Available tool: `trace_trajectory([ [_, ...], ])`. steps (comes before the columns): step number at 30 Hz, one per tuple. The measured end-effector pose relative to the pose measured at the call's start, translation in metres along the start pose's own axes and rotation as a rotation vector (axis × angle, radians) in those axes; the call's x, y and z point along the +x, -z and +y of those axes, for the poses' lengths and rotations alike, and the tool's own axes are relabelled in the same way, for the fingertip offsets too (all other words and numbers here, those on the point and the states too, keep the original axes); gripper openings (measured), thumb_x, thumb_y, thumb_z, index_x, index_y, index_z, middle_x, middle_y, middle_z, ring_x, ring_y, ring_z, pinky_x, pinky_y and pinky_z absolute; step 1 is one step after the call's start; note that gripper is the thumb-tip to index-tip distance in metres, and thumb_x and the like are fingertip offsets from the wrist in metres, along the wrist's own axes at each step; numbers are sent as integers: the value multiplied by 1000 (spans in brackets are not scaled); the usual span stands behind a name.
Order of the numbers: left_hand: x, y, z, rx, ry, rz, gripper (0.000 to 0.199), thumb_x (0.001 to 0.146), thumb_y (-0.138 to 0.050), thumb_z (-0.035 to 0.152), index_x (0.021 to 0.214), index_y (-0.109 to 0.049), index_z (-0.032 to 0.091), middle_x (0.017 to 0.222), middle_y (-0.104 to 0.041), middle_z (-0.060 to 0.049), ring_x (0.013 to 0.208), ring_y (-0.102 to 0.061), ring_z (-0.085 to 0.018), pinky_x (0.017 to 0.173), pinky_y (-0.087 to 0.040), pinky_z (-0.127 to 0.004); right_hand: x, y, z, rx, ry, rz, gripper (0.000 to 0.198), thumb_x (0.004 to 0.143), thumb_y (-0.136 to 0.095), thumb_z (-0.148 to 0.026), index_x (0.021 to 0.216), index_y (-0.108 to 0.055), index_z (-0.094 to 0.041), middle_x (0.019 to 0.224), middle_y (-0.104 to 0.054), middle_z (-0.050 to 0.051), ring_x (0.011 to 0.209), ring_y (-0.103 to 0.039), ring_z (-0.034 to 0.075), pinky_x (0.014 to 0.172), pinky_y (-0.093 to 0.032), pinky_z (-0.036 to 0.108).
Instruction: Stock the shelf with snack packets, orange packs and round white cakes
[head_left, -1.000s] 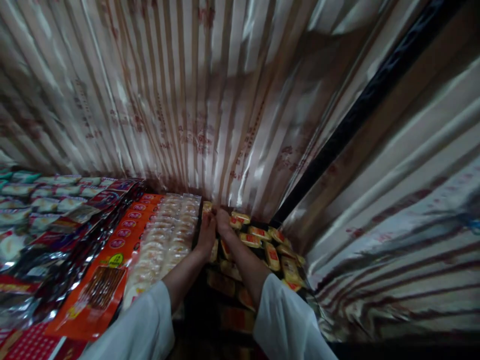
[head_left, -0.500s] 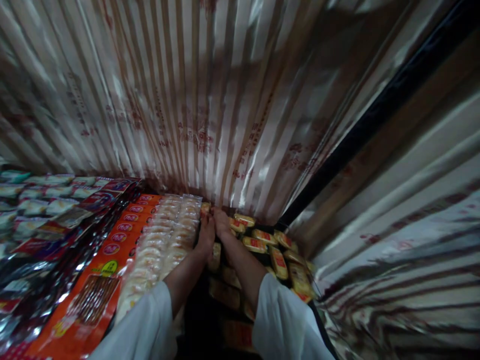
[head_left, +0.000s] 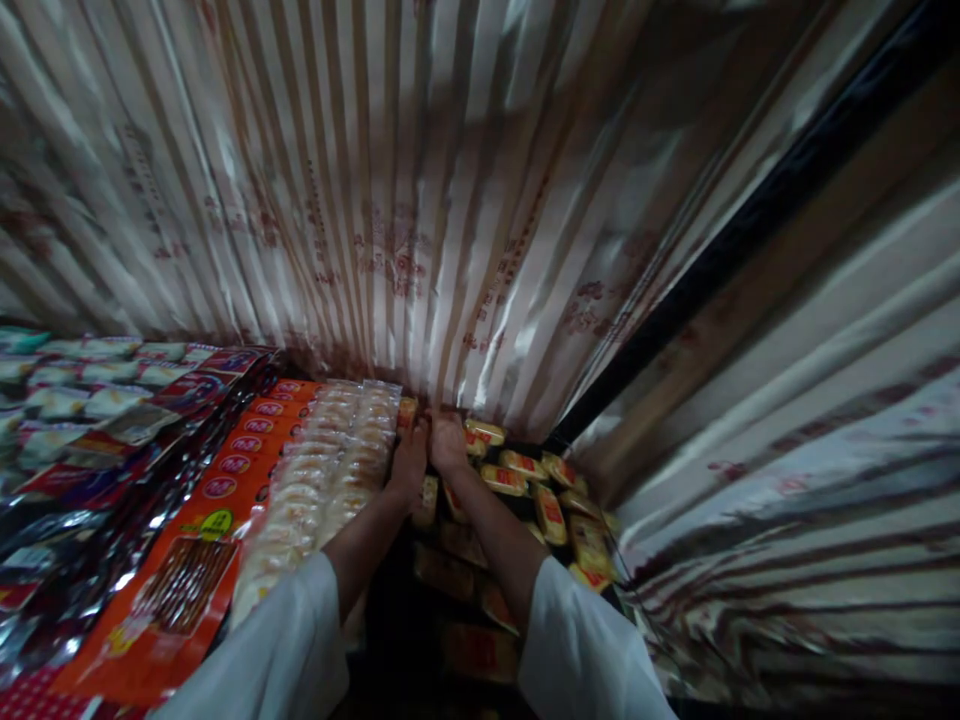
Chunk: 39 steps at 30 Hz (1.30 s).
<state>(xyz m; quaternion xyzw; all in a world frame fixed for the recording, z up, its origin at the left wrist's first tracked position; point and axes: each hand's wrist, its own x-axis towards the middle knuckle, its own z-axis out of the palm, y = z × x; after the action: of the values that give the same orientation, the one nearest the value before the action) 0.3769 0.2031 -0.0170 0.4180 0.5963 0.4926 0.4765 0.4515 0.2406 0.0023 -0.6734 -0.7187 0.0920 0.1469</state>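
Observation:
My left hand (head_left: 410,457) reaches to the far edge of the goods, its fingers closed against a small yellow wrapped snack (head_left: 407,411) by the curtain. Close beside it, my right hand (head_left: 448,443) is bent down with curled fingers; what they hold, if anything, is hidden. Loose yellow wrapped snacks with red labels (head_left: 551,515) lie under and right of my right forearm, some flat and some tilted. Left of my left hand run overlapping rows of clear packets with pale round pieces (head_left: 307,500).
Orange packs (head_left: 187,590) overlap left of the clear packets. Further left are dark shiny packs (head_left: 142,480) and small white packets (head_left: 112,400). A striped, printed curtain (head_left: 405,200) hangs behind everything. A dark pole (head_left: 735,230) slants across the right side.
My right hand has turned down and its fingers have curled more. My left hand has shifted slightly beside the small yellow snack. The view has moved a little.

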Motion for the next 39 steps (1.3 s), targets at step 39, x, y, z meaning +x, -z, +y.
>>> trace_trajectory([
  [39, -99, 21, 10, 39, -11, -3, 28, 86, -47, 17, 113, -55, 15, 105, -67, -10, 85, -65, -15, 65, -53, -22, -111, 40, 1, 1326, -329, 105, 36, 71, -61, -30, 104, -58, -18, 78, -65, 2, 68, -60, 15, 63, -46, 26],
])
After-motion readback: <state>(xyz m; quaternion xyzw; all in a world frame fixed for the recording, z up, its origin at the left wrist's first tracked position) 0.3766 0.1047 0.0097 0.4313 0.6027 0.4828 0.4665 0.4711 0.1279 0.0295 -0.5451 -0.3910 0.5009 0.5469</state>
